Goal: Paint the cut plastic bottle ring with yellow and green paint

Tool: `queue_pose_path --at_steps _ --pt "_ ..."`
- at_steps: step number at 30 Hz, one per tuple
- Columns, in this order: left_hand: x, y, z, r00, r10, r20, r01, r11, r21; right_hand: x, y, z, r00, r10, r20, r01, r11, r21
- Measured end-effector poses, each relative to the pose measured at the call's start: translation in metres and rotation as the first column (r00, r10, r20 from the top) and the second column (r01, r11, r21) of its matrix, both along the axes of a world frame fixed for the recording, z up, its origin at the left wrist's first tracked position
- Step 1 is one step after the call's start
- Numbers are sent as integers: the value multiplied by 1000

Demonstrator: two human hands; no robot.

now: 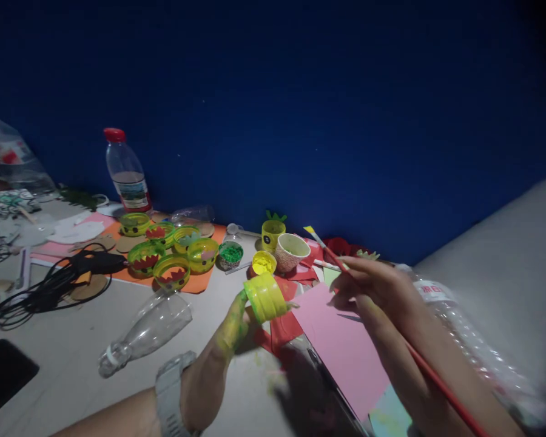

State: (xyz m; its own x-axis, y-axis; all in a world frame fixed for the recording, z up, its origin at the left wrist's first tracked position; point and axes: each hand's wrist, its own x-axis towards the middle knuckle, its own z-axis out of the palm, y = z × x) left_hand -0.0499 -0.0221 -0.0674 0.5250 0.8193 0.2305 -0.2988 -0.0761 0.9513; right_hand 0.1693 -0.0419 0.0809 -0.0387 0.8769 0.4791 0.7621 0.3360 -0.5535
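My left hand (231, 328), smeared with green and yellow paint and wearing a grey watch, grips a yellow-painted plastic bottle piece (266, 297) tilted on its side. In my right hand (382, 303) is a paintbrush (334, 258) with a long red handle, its yellow-tipped bristles pointing up and left, apart from the bottle piece. Just behind the bottle piece sits a small pot of yellow paint (264, 263). A speckled paper cup (291, 252) stands beside it, and a finished-looking yellow cup with green leaves (273, 234) is behind.
Several green-yellow painted rings (173, 272) lie on orange paper (204, 283). A cut clear bottle (148, 328), black cable (73, 276) and phone (6, 376) are on the left. Pink paper (341, 346) and a large clear bottle (468, 340) lie right. A red-capped bottle (126, 173) stands behind.
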Motion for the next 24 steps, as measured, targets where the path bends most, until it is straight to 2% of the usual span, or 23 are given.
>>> queue_pose_path --at_steps 2,3,4,5,7,9,13,16,19,21,24 --pt "6 7 7 999 -13 43 10 998 59 -2 18 5 994 64 -87 -66 998 -16" --pt "9 11 14 997 -39 64 31 992 125 -4 29 7 986 122 -109 -131 988 -79" --pt "11 13 22 995 -64 80 48 982 185 -7 41 9 975 186 -125 -207 960 -188" --pt "12 16 29 995 -78 59 63 972 227 -11 54 11 956 244 -165 -277 934 -226" --pt "11 18 37 995 -97 21 88 965 246 -17 80 11 936 299 -185 -338 911 -237" --pt "8 19 38 998 -64 -8 64 965 254 -25 105 6 933 313 -179 -347 914 -210" --pt "3 17 26 996 60 -66 -41 965 257 -48 142 -15 937 336 -99 -350 917 -194" --pt "5 17 21 988 134 -72 -112 960 256 -67 155 -33 934 357 -33 -352 898 -265" --pt "7 19 22 983 180 -22 -164 936 310 -77 161 -37 926 378 -5 -359 876 -323" --pt "8 20 24 983 185 5 -177 932 315 -76 163 -30 930 366 -26 -356 883 -305" --pt "5 20 28 990 141 -20 -130 950 283 -68 159 -7 942 318 -106 -333 923 -194"
